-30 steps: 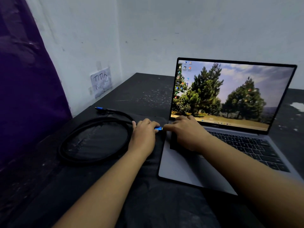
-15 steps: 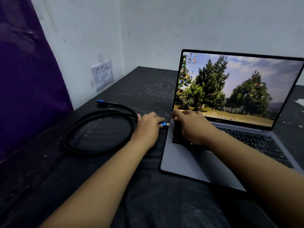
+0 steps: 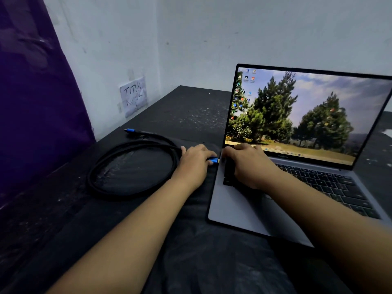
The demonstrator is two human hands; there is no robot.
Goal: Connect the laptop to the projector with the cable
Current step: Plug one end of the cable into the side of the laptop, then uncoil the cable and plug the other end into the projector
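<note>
An open grey laptop (image 3: 237, 211) stands on the black table, its screen lit with a tree wallpaper. A black cable (image 3: 118, 153) lies coiled to its left. My left hand (image 3: 194, 164) is closed around the cable's blue plug (image 3: 213, 160), whose tip sits right at the laptop's left side edge. The cable's other blue plug (image 3: 129, 130) lies loose on the table near the wall. My right hand (image 3: 248, 164) presses flat on the laptop's upper-left keyboard corner. No projector is in view.
The black table (image 3: 186, 111) reaches into a white wall corner. A paper note reading "TITIK KUMPUL" (image 3: 134, 98) is taped to the left wall. A purple cloth (image 3: 36, 107) hangs at the far left. Crinkled black plastic covers the table's near part.
My left hand has pushed the blue plug a little rightward, closer to the laptop's side edge. The camera has shifted slightly; my right hand stays on the laptop.
</note>
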